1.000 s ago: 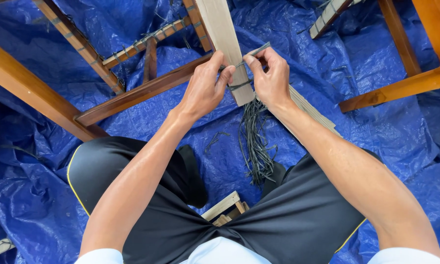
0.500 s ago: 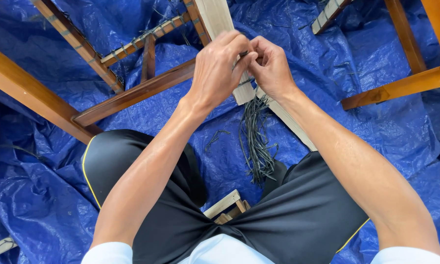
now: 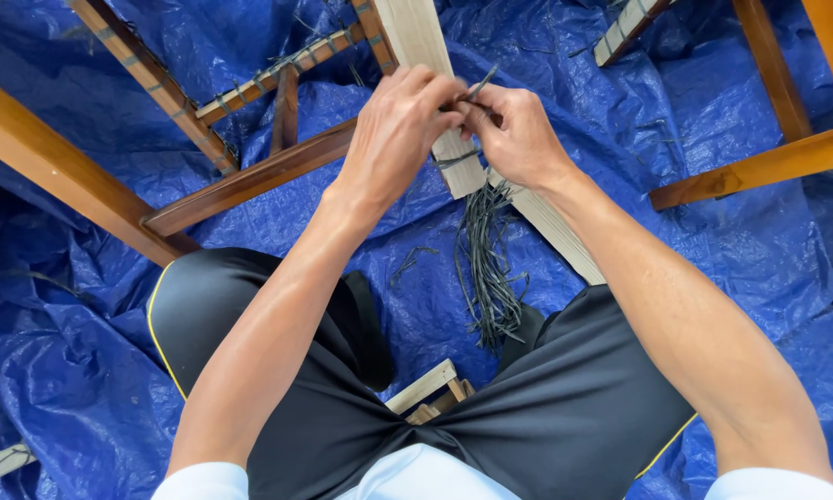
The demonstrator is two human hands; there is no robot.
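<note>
Head view, person seated on a blue tarp (image 3: 713,213) spread over the floor, legs in black shorts (image 3: 564,417) apart. Left hand (image 3: 398,130) and right hand (image 3: 518,134) meet over a pale wooden slat (image 3: 416,37) that runs from the top edge down toward the lap. Both hands are closed in a narrow pinch on a thin dark strip (image 3: 479,85); its free end sticks up between the fingertips. A turn of the same dark material crosses the slat just under the hands, at its lower end. A second pale slat (image 3: 555,231) continues from beneath the right wrist down to the right thigh. A loose bundle of dark strips (image 3: 490,268) lies on the tarp between the thighs, just beside that second slat, fanned toward the person. Brown wooden frame rails (image 3: 250,181) lie to the left, one passing under the left hand's side; a ladder-like piece with dark bindings (image 3: 277,69) sits above them. More brown rails (image 3: 759,167) at right, well apart from the hands. A small pale wood offcut (image 3: 425,389) lies near the crotch.
</note>
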